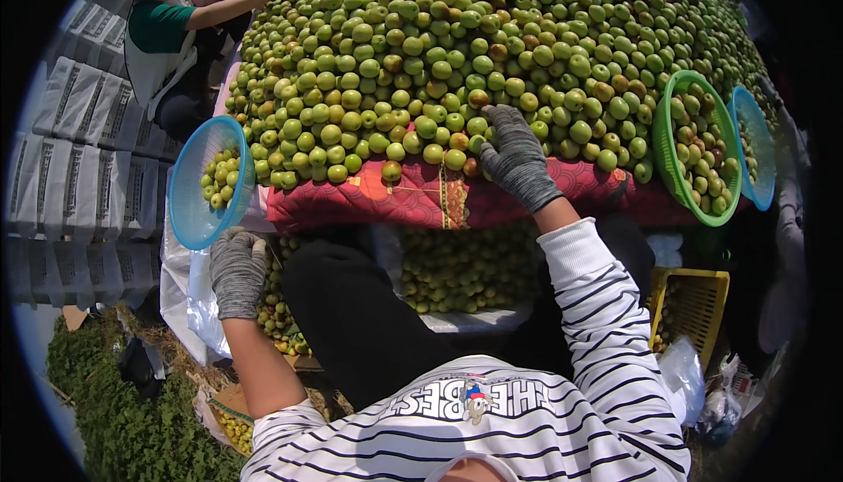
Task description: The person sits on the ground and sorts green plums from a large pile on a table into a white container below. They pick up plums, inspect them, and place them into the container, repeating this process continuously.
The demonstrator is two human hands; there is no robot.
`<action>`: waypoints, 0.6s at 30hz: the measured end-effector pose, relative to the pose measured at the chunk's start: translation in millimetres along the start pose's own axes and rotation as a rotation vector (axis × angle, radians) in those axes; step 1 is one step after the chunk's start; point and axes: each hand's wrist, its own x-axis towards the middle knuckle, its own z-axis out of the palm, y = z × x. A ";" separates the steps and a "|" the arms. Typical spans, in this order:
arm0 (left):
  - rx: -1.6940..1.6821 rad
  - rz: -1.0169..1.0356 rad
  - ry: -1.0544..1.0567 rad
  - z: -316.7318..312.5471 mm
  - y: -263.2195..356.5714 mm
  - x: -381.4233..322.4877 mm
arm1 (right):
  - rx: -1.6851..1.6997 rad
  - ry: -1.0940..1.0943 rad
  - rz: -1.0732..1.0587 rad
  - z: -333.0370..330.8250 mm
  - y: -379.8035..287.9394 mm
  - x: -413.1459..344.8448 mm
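A large heap of green and red-tinged jujubes [408, 47] lies before me on a red patterned cloth [408, 202]. My right hand [517, 156], in a grey knitted glove, reaches onto the near edge of the heap. Its thumb and fingers are apart, and the fingertips lie by a brownish-red jujube [478, 99]. At the lower left, my left hand [238, 271], gloved alike, has its fingers curled just below the rim of a blue plastic basket [191, 215]. Whether it grips anything is hidden. Some green jujubes [220, 179] sit in that tilted basket.
On the right, a green basket [668, 172] of jujubes leans beside another blue basket [764, 172]. A yellow crate [708, 311] stands below them. More jujubes [471, 271] lie under the cloth, between my knees. A co-worker [161, 27] reaches into the heap, near stacked white printed bundles [85, 179].
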 end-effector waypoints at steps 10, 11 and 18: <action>-0.123 -0.082 -0.140 17.9 -5.6 4.0 | 0.070 -0.009 0.019 -31.2 3.6 -39.2; -0.388 0.069 -0.057 21.8 25.4 23.5 | 0.078 -0.014 0.009 -33.5 5.3 -42.4; -0.484 0.737 0.086 55.5 270.6 155.1 | 0.058 -0.128 0.141 -48.5 14.7 -49.4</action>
